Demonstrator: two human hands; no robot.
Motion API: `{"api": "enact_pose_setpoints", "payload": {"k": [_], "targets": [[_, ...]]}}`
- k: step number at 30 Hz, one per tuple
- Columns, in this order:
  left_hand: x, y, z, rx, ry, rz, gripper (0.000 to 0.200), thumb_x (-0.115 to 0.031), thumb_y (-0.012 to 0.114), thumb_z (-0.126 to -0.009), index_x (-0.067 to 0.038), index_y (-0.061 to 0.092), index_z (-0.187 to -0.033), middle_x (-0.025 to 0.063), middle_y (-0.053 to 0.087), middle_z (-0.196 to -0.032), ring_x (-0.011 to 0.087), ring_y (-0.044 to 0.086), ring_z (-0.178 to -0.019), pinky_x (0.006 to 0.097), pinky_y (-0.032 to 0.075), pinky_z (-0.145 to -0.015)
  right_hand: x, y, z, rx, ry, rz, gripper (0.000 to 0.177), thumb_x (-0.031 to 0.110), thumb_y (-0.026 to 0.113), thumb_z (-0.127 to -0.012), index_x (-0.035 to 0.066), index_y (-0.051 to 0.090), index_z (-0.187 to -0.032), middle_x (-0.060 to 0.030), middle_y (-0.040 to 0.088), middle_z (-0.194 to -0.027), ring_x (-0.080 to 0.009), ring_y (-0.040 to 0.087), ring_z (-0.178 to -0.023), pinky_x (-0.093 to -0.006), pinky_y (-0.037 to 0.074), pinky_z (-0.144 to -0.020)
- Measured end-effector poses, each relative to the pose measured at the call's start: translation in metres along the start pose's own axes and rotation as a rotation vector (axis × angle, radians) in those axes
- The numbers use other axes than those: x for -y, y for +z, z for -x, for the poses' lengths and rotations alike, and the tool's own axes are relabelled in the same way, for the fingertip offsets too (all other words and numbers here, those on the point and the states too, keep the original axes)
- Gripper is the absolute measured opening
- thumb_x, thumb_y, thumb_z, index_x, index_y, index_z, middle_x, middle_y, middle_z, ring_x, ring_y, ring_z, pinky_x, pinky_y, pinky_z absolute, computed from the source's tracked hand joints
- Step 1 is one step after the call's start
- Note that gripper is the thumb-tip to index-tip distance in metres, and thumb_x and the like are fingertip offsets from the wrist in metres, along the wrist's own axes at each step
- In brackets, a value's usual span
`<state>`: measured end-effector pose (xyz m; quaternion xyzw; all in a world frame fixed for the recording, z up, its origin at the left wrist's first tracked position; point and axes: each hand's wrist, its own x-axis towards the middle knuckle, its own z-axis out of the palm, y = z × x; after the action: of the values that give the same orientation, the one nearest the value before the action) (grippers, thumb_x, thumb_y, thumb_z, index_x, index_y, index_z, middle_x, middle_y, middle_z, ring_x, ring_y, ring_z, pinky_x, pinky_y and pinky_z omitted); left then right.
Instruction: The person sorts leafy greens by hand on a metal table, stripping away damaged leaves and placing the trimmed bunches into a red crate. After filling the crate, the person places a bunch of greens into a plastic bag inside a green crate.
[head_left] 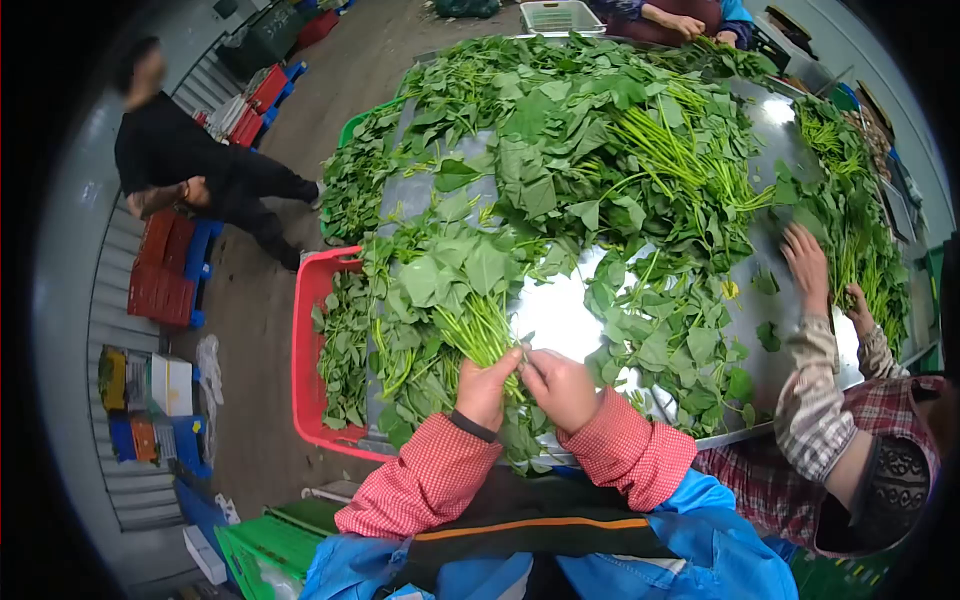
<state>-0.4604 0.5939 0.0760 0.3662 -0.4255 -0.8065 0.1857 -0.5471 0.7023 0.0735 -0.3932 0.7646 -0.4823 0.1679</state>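
Left hand (pixel 487 392): closed around the stems of a bunch of greens (pixel 462 290), leaves fanning out beyond it.
Right hand (pixel 560 388): just beside, fingers curled at the stem ends; grip cannot be told.
Beyond both: steel table (pixel 560 315), heaped loose greens (pixel 620 150).
Left: red crate (pixel 305 350).
Far right: co-worker's hand (pixel 805 262).

L hand (pixel 487 390) sits right under the bunch of greens (pixel 478 325), fist closed round its stem ends, back of hand to camera. R hand (pixel 560 388) is just R of the bunch's base, touching the L hand, fingers curled in, knuckles up, tips hidden. Both forearms, in red-check sleeves, angle inward toward the bunch, wrists approx. level.
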Motion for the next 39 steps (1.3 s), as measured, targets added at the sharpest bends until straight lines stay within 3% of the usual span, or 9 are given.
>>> {"api": "enact_pose_setpoints", "payload": {"k": [6,12,18,21,24,27,28,31,39], "targets": [[-0.018,-0.001,0.005,-0.124,0.002,0.022,0.017,-0.012,0.061,-0.089,-0.002,0.064,-0.102,0.0015,0.065,-0.085,0.0083,0.056,-0.064,0.0188,0.039,-0.047,0.027,-0.014,0.014,0.213,0.171,0.158,0.020,0.024,0.056,-0.086,0.005,0.053,-0.085,-0.0158,0.062,-0.074,-0.0363,0.061,-0.069,-0.0466,0.047,-0.061],[-0.011,-0.008,0.010,-0.146,0.068,0.104,0.015,-0.010,0.062,-0.088,-0.001,0.064,-0.100,0.0022,0.064,-0.084,0.0095,0.056,-0.064,0.0210,0.043,-0.052,0.024,0.006,0.012,0.089,-0.098,0.367,0.012,0.017,0.057,-0.083,0.006,0.053,-0.081,-0.0138,0.059,-0.066,-0.0324,0.061,-0.062,-0.0435,0.047,-0.054],[-0.017,-0.007,0.018,-0.238,0.098,0.235,0.012,-0.008,0.062,-0.087,-0.001,0.062,-0.097,0.0046,0.064,-0.085,0.0110,0.056,-0.066,0.0226,0.045,-0.055,0.010,0.027,0.005,-0.094,-0.042,0.253,0.014,0.016,0.056,-0.082,0.006,0.050,-0.074,-0.0119,0.052,-0.053,-0.0346,0.053,-0.049,-0.0415,0.043,-0.047],[-0.037,-0.012,0.017,-0.337,0.213,0.295,0.009,-0.007,0.061,-0.088,-0.001,0.060,-0.094,0.0052,0.063,-0.084,0.0117,0.057,-0.068,0.0231,0.045,-0.055,-0.039,0.030,-0.008,-0.293,-0.339,0.330,0.010,0.010,0.051,-0.081,0.001,0.053,-0.077,-0.0172,0.059,-0.065,-0.0329,0.057,-0.057,-0.0417,0.048,-0.055],[-0.069,-0.051,0.013,-0.342,0.362,0.232,0.009,-0.007,0.061,-0.088,-0.001,0.060,-0.095,0.0059,0.063,-0.086,0.0127,0.058,-0.068,0.0236,0.048,-0.059,-0.099,-0.009,-0.025,-0.107,0.431,-0.314,0.012,0.009,0.049,-0.083,0.000,0.057,-0.083,-0.0141,0.060,-0.071,-0.0226,0.053,-0.059,-0.0385,0.046,-0.059],[-0.061,-0.051,0.026,-0.258,0.236,0.130,0.012,-0.005,0.061,-0.087,0.000,0.060,-0.099,0.0066,0.064,-0.089,0.0137,0.059,-0.072,0.0243,0.049,-0.063,-0.027,-0.005,-0.015,0.086,0.274,-0.448,0.020,0.018,0.055,-0.086,0.000,0.061,-0.091,-0.0106,0.060,-0.071,-0.0153,0.053,-0.062,-0.0334,0.045,-0.060],[-0.057,-0.045,0.026,-0.223,0.176,0.105,0.014,-0.004,0.061,-0.087,0.000,0.060,-0.100,0.0070,0.065,-0.091,0.0139,0.060,-0.074,0.0245,0.049,-0.065,-0.012,0.015,-0.019,-0.020,0.055,-0.342,0.025,0.026,0.057,-0.088,0.002,0.063,-0.095,-0.0108,0.061,-0.068,-0.0162,0.057,-0.061,-0.0321,0.046,-0.059],[-0.029,-0.040,0.028,-0.104,0.201,0.074,0.016,-0.004,0.060,-0.087,0.001,0.060,-0.102,0.0084,0.066,-0.094,0.0138,0.061,-0.076,0.0249,0.049,-0.066,0.066,0.006,-0.026,0.246,0.147,0.026,0.027,0.028,0.058,-0.090,0.003,0.063,-0.097,-0.0121,0.062,-0.067,-0.0284,0.061,-0.060,-0.0348,0.048,-0.060],[-0.052,-0.070,0.031,-0.140,0.063,0.112,0.020,-0.014,0.059,-0.090,0.003,0.060,-0.100,0.0092,0.065,-0.085,0.0132,0.059,-0.066,0.0229,0.048,-0.055,0.053,-0.023,-0.001,0.226,-0.132,-0.125,0.022,0.026,0.059,-0.087,0.005,0.064,-0.090,-0.0153,0.062,-0.072,-0.0302,0.063,-0.065,-0.0381,0.048,-0.058]]}}
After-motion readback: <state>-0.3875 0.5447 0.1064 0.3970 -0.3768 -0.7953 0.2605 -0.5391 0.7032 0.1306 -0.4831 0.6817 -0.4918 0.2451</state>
